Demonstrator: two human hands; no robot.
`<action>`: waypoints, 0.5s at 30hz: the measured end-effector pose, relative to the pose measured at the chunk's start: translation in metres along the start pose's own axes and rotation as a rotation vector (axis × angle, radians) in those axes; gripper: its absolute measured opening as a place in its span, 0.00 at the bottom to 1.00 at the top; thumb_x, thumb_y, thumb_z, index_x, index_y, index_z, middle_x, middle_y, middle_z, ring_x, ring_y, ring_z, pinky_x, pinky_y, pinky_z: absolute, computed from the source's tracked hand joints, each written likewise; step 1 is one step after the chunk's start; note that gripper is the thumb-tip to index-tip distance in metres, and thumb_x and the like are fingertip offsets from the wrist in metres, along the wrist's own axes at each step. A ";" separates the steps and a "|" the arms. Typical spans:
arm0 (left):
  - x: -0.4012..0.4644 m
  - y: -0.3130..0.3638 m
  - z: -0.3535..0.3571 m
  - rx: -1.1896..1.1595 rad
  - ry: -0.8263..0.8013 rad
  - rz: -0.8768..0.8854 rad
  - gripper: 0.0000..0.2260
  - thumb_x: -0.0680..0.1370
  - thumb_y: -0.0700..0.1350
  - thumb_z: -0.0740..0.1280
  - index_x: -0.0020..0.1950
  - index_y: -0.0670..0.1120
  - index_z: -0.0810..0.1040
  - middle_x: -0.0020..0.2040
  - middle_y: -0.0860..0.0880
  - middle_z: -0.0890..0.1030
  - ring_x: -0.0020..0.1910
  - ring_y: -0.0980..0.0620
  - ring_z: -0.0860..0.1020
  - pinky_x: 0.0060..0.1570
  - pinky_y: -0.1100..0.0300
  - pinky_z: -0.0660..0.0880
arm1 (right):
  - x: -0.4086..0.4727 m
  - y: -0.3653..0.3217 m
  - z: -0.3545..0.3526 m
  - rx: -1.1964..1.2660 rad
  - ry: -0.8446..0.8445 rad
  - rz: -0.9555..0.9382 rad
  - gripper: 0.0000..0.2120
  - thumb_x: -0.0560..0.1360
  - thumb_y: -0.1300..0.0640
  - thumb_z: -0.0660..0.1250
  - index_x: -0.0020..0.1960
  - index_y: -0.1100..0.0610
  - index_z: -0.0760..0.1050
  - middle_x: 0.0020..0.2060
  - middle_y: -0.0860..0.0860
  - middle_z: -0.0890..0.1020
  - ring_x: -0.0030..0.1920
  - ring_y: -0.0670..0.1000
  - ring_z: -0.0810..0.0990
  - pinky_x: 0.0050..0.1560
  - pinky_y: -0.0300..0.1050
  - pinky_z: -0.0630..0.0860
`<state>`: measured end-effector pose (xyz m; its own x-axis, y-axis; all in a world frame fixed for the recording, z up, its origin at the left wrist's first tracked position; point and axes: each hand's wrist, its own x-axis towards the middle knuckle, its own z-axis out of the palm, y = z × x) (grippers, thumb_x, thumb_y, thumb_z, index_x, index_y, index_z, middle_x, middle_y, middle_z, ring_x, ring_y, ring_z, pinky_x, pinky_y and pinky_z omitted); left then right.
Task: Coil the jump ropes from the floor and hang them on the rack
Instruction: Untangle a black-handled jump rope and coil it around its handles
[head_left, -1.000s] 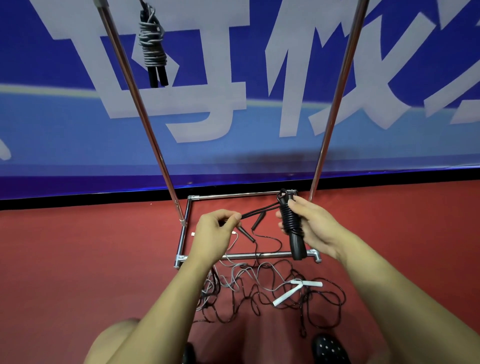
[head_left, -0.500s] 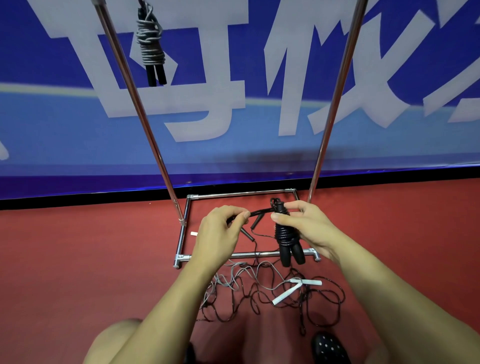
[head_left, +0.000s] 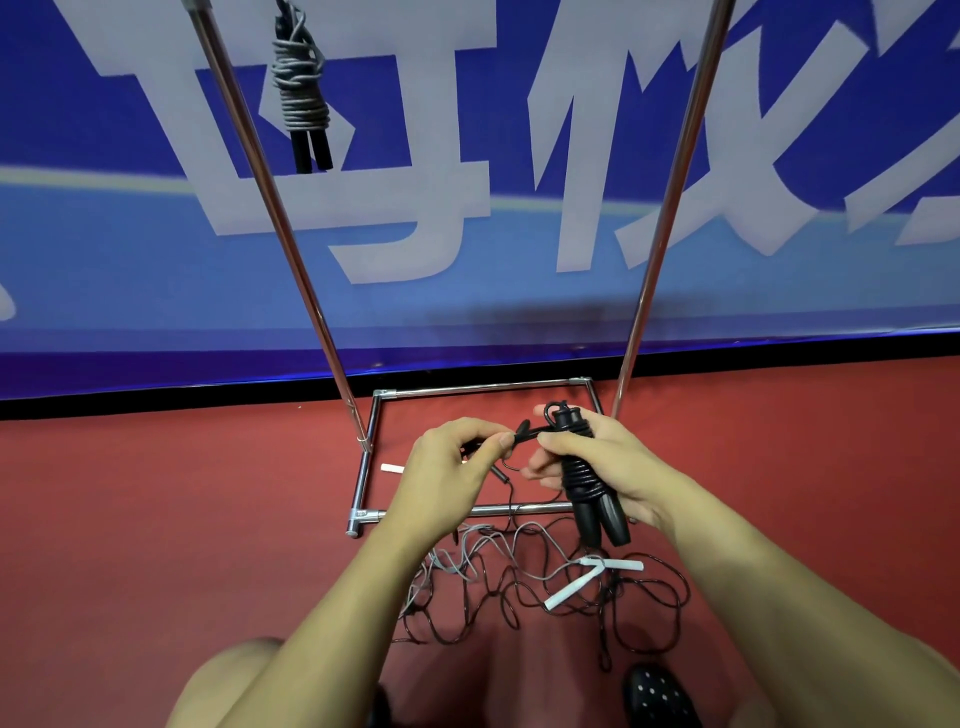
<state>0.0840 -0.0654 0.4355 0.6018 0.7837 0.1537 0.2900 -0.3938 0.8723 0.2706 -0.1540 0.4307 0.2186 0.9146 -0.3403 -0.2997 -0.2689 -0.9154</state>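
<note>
Right hand (head_left: 602, 467) curled around a black jump rope wound tight about its two black handles (head_left: 587, 483), thumb across the upper coils, fingers wrapped behind, handle ends pointing down past the palm toward the floor. Left hand (head_left: 447, 478) just beside it, thumb and forefinger pinched together on the loose black tail of that same rope, remaining fingers curled in toward the palm; tail running short and taut between the two hands. Both held low above the front bar of a chrome tubular rack (head_left: 363, 457) with a rectangular base on the red floor (head_left: 156, 519). Hanging near the top left of the rack, a grey jump rope coiled around black handles (head_left: 301, 98), well apart from the hands. On the floor just in front of the rack's front bar, under the forearms, a loose tangle of thin black and grey cords with slim white handles (head_left: 571, 592). Behind the rack, a blue banner with large pale characters (head_left: 467, 208). At the bottom edge, a black dotted shoe (head_left: 657, 696).
</note>
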 end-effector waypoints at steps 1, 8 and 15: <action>0.000 -0.001 0.000 -0.002 -0.002 -0.006 0.06 0.81 0.47 0.70 0.46 0.57 0.85 0.44 0.59 0.86 0.48 0.57 0.83 0.55 0.52 0.79 | 0.000 0.000 -0.001 0.008 -0.007 -0.006 0.16 0.79 0.64 0.70 0.65 0.59 0.75 0.42 0.61 0.85 0.47 0.63 0.87 0.49 0.50 0.83; 0.003 -0.010 0.006 0.040 -0.086 -0.109 0.06 0.81 0.46 0.69 0.51 0.58 0.84 0.44 0.57 0.86 0.48 0.56 0.83 0.55 0.54 0.78 | 0.006 0.006 -0.003 0.098 -0.005 0.042 0.13 0.79 0.55 0.72 0.58 0.62 0.76 0.36 0.55 0.78 0.34 0.52 0.76 0.44 0.49 0.78; 0.005 -0.015 0.006 0.082 -0.056 -0.185 0.08 0.82 0.43 0.67 0.53 0.53 0.85 0.44 0.59 0.86 0.50 0.62 0.83 0.58 0.58 0.78 | 0.004 0.004 -0.003 0.249 -0.097 0.090 0.09 0.80 0.64 0.59 0.56 0.65 0.75 0.45 0.58 0.81 0.45 0.55 0.78 0.54 0.50 0.75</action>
<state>0.0869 -0.0582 0.4205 0.5725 0.8192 -0.0338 0.4580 -0.2853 0.8419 0.2729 -0.1517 0.4252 0.0939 0.9182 -0.3848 -0.5355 -0.2792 -0.7970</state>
